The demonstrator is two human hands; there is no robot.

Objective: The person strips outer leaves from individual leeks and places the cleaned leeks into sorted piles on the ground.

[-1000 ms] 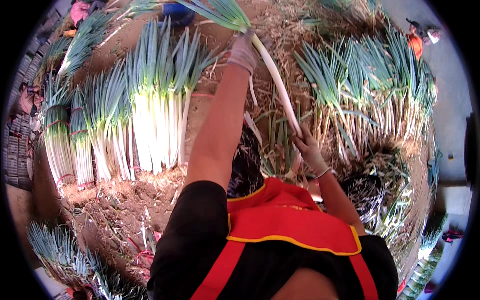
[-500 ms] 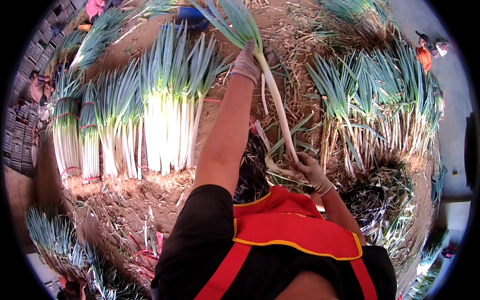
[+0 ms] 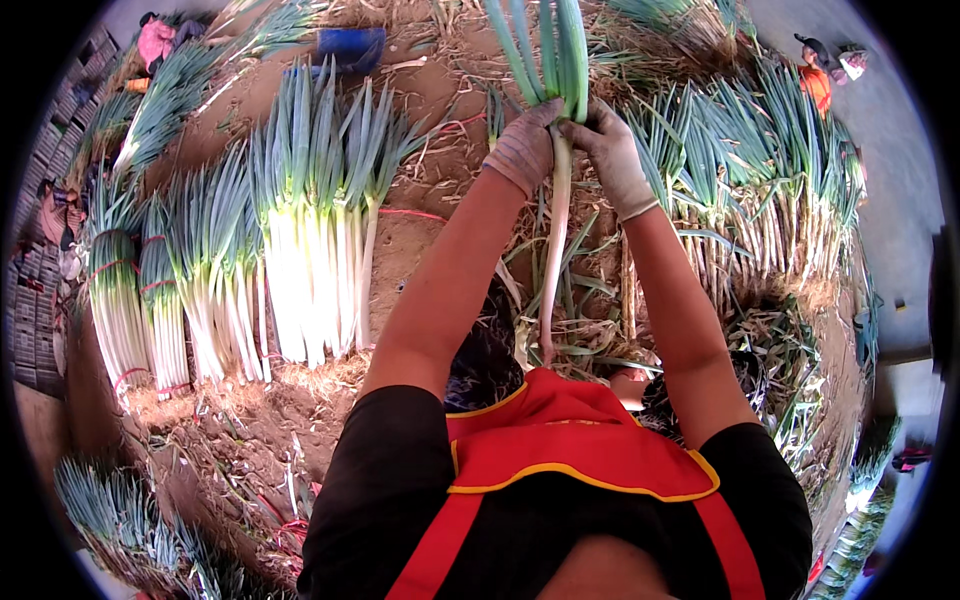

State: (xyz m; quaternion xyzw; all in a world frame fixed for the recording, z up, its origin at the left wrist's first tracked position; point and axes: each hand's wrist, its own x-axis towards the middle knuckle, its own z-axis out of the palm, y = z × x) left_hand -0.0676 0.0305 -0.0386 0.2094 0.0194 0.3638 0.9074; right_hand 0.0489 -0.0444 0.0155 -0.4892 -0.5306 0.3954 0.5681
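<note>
A long green onion (image 3: 559, 225) hangs upright before me, its white stalk pointing down toward my apron and its green leaves fanning out above. My left hand (image 3: 526, 148), in a striped glove, is closed round its neck where white turns to green. From the other side my right hand (image 3: 612, 158), in a pale glove, pinches the same spot; its fingertips are partly hidden behind the leaves. To the left stands a row of clean white-stalked green onions (image 3: 310, 230). On the right leans a heap of untrimmed green onions (image 3: 755, 190) with brownish stalks.
Tied bundles (image 3: 118, 300) stand at the far left, near stacked crates (image 3: 38, 330). A blue container (image 3: 350, 50) lies at the back. Peeled leaves and dry husks litter the dirt floor. Another person in orange (image 3: 815, 85) is at far right; others are at far left.
My right hand has moved up from the green onion's lower end to its neck, beside my left hand. The stalk has swung from slanting to nearly vertical.
</note>
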